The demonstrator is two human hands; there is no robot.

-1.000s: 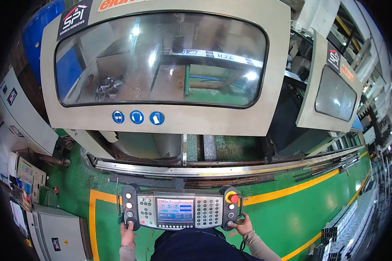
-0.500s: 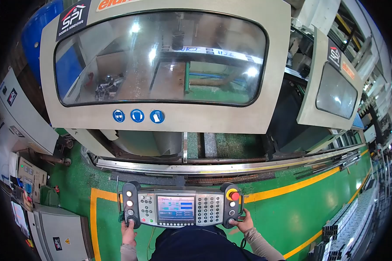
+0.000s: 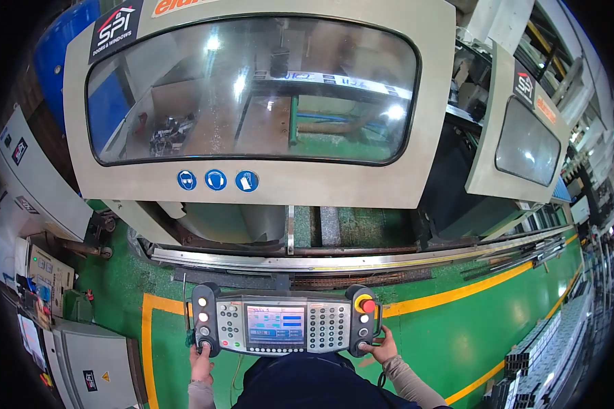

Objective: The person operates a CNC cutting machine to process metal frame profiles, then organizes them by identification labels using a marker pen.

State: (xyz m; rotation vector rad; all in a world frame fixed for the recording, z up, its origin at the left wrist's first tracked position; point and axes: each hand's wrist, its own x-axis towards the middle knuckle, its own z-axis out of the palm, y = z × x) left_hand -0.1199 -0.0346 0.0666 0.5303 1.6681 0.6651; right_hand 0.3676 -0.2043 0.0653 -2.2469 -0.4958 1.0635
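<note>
A grey control panel (image 3: 275,324) with a lit screen, a keypad and a red knob on a yellow base is in front of my body. My left hand (image 3: 201,365) grips its lower left end, the thumb at a round button there. Around the lower right end my right hand (image 3: 383,347) is closed, with its thumb near the button below the red knob. Parts of the fingers of both hands are hidden behind the panel and its side handles.
Ahead stands a large machine with a windowed beige cover (image 3: 266,187); a second windowed cover (image 3: 484,163) is at right. Metal rails (image 3: 361,262) run along its base. Grey cabinets (image 3: 99,361) stand at left. Stacked metal profiles (image 3: 546,354) lie at right beside yellow floor lines.
</note>
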